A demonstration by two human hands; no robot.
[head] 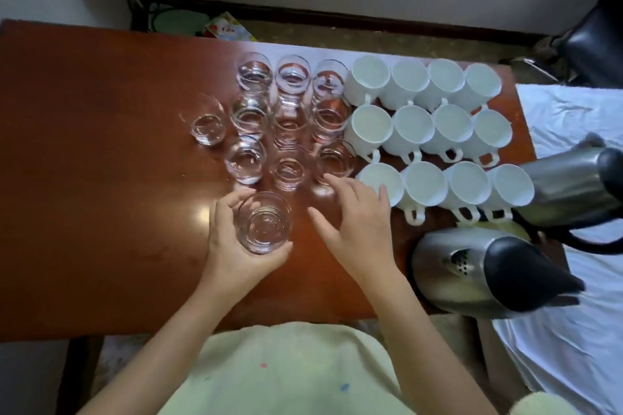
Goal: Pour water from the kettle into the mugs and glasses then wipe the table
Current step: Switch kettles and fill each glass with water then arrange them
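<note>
Left hand (232, 246) curled around a glass (264, 222) on the table (101, 145); right hand (354, 216), fingers spread, hovers beside it.

pale yellow-green top (290, 367) (coloured specks)

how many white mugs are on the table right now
12 white mugs, in three rows of four on the table, right of the glasses; none seems hidden.
</note>
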